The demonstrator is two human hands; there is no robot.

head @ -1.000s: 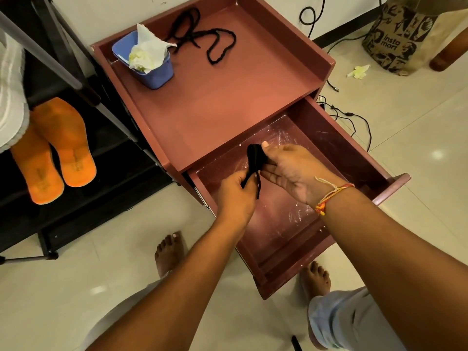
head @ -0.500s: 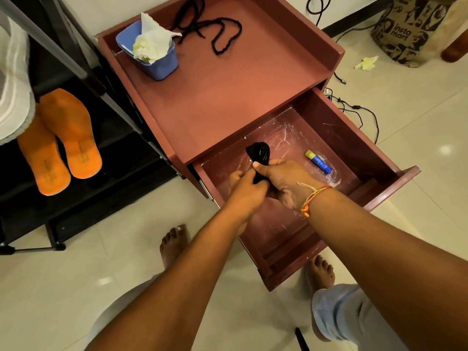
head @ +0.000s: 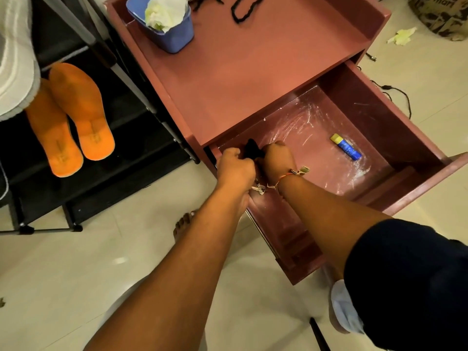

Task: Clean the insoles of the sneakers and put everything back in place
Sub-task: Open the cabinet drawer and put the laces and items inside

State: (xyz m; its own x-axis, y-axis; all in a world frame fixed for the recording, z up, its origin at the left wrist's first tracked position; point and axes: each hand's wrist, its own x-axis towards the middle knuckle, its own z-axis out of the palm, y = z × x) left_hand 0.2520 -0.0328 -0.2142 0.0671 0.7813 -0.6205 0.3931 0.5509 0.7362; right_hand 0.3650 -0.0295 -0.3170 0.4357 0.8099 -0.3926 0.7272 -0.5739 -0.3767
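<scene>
Both my hands are low in the open drawer (head: pixel 379 115) of the reddish cabinet, at its near-left corner. My left hand (head: pixel 234 168) and my right hand (head: pixel 277 160) are closed together on a small black rolled-up thing (head: pixel 251 149), which sticks up between them. Two orange insoles (head: pixel 73 117) lie side by side on the black rack shelf at left, partly under a white sneaker (head: pixel 15 57). A black shoelace (head: pixel 240 11) lies on the cabinet top.
A blue tub (head: pixel 172 36) with crumpled white tissue stands on the cabinet top. A blue and yellow tube (head: pixel 346 147) lies in the drawer, and keys (head: pixel 259 188) show under my wrists. Cables and a printed bag (head: pixel 443 13) are on the floor at right.
My hands have gone down and toward the drawer's near-left corner with the black thing held between them. The tube on the drawer floor has come into view.
</scene>
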